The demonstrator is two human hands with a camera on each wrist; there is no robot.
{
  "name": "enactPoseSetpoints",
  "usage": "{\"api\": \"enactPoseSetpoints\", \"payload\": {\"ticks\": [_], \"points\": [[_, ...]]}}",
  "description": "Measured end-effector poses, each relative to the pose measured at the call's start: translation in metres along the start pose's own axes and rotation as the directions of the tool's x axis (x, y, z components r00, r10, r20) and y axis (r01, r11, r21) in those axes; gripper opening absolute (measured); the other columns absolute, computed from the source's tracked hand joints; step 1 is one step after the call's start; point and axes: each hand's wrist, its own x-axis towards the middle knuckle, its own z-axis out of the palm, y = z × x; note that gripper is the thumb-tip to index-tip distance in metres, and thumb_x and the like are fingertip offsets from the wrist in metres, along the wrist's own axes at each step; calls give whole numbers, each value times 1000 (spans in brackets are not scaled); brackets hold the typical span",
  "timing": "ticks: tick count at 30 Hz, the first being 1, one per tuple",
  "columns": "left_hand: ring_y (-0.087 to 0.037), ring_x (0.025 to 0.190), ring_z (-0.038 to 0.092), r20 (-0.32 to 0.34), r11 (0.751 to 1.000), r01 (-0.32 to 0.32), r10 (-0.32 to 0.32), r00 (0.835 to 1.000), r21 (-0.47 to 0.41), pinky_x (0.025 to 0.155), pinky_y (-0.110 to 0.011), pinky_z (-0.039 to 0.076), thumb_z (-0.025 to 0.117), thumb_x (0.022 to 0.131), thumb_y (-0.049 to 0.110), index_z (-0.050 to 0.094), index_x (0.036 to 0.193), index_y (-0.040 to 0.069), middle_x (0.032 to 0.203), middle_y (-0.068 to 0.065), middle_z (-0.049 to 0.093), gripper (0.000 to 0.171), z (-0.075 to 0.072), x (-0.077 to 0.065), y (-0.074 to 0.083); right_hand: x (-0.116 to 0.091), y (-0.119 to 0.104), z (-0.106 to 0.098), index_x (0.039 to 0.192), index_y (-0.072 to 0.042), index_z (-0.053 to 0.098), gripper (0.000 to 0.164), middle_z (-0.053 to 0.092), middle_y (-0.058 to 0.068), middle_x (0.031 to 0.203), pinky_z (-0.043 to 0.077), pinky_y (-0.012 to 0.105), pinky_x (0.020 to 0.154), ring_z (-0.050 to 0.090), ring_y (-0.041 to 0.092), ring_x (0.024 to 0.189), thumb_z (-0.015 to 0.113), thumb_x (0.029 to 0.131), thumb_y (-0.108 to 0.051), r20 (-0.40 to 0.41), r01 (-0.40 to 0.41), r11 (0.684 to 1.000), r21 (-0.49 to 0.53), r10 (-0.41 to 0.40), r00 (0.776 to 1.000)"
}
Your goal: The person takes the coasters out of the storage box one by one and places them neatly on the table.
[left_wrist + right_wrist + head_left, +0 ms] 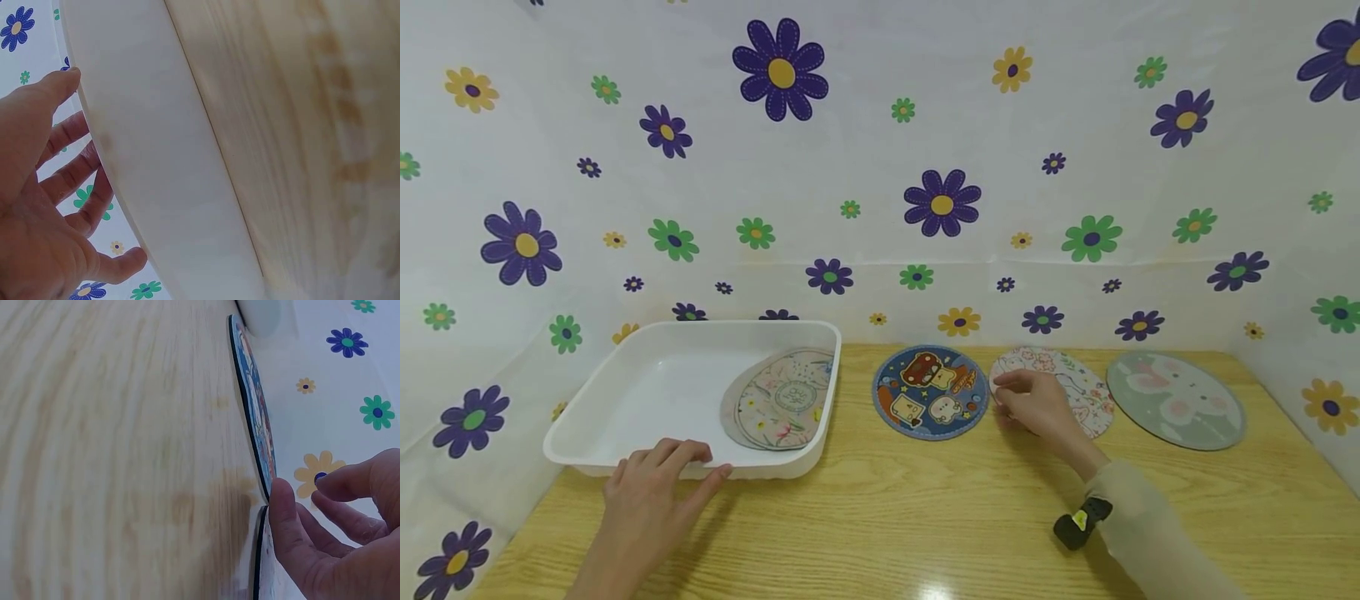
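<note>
My left hand (651, 500) rests on the front rim of a white plastic tray (647, 329), its fingers spread. In the left wrist view, the thumb and little finger of my left hand (50, 206) touch the tray edge (150, 150). Two overlapping round mats lie inside the tray at its right; the top one is a floral mat (775, 417). My right hand (1037, 408) is over the left edge of a round pink-flowered mat (1086, 400), partly hiding it. The right wrist view shows a gap between the thumb and fingers of my right hand (337, 544).
A round blue cartoon mat (932, 421) lies between the tray and the flowered mat. At the far right is a grey-green mat (1187, 421) with a pale animal face. Behind the wooden table (910, 517) hangs a flower-printed white cloth (865, 142).
</note>
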Motion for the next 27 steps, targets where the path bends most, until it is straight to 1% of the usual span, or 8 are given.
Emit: {"api": "enactPoseSetpoints", "payload": {"ticks": [4, 7, 10, 13, 15, 18, 22, 27], "points": [[-44, 99, 63, 1, 1000, -1, 1, 1000, 5, 85, -68, 41, 82, 86, 36, 71, 98, 16, 103, -6, 72, 26, 0, 0, 0, -5, 0, -1, 129, 1, 64, 34, 66, 24, 128, 62, 29, 73, 70, 21, 90, 59, 99, -13, 4, 94, 992, -79, -94, 996], [-44, 98, 63, 2, 1000, -3, 3, 1000, 14, 85, -69, 42, 82, 86, 37, 71, 98, 16, 103, -6, 73, 26, 0, -1, 1, -7, 0, -1, 126, 0, 66, 32, 68, 22, 127, 62, 30, 70, 73, 26, 94, 62, 100, -16, 10, 170, 974, -151, -170, 985], [-43, 97, 64, -6, 1000, -11, 11, 1000, 18, 85, -72, 42, 83, 85, 37, 71, 97, 17, 102, -5, 73, 26, 0, -2, 2, -11, 0, -1, 123, -1, 68, 31, 70, 20, 124, 62, 31, 70, 74, 30, 99, 65, 98, -19, 17, 237, 945, -227, -239, 971], [-42, 94, 64, -13, 1000, -19, 19, 1000, 14, 85, -75, 41, 84, 84, 35, 71, 96, 18, 102, -4, 72, 24, -1, -3, 2, -14, -1, -1, 121, -1, 69, 30, 72, 18, 122, 62, 36, 75, 74, 31, 101, 67, 97, -19, 33, 300, 906, -299, -305, 952], [-41, 93, 63, -7, 1000, -15, 15, 1000, 13, 83, -75, 42, 84, 84, 35, 70, 96, 19, 103, -4, 71, 24, -2, -4, 3, -17, -1, -1, 120, -2, 70, 29, 73, 17, 121, 62, 39, 78, 74, 30, 100, 68, 96, -19, 49, 330, 884, -332, -333, 942], [-41, 93, 62, 16, 1000, -4, 4, 1000, 14, 81, -74, 44, 84, 84, 36, 70, 96, 20, 104, -5, 70, 24, -4, -5, 4, -21, -2, 0, 119, -3, 71, 28, 73, 17, 122, 61, 42, 82, 74, 30, 100, 69, 96, -18, 77, 365, 863, -349, -362, 929], [-42, 98, 62, 62, 1000, 12, -13, 998, 21, 81, -75, 44, 83, 85, 38, 71, 99, 20, 106, -5, 71, 26, -7, -6, 6, -29, -4, 0, 119, -4, 72, 27, 73, 16, 122, 61, 44, 83, 73, 31, 104, 69, 95, -18, 98, 403, 848, -345, -395, 914], [-40, 96, 63, 94, 999, 21, -24, 995, 34, 83, -76, 44, 82, 86, 39, 72, 101, 19, 107, -5, 72, 27, -8, -9, 7, -37, -8, 3, 116, -7, 73, 24, 74, 13, 121, 60, 48, 85, 72, 33, 106, 70, 94, -17, 121, 442, 825, -352, -428, 896]]}}
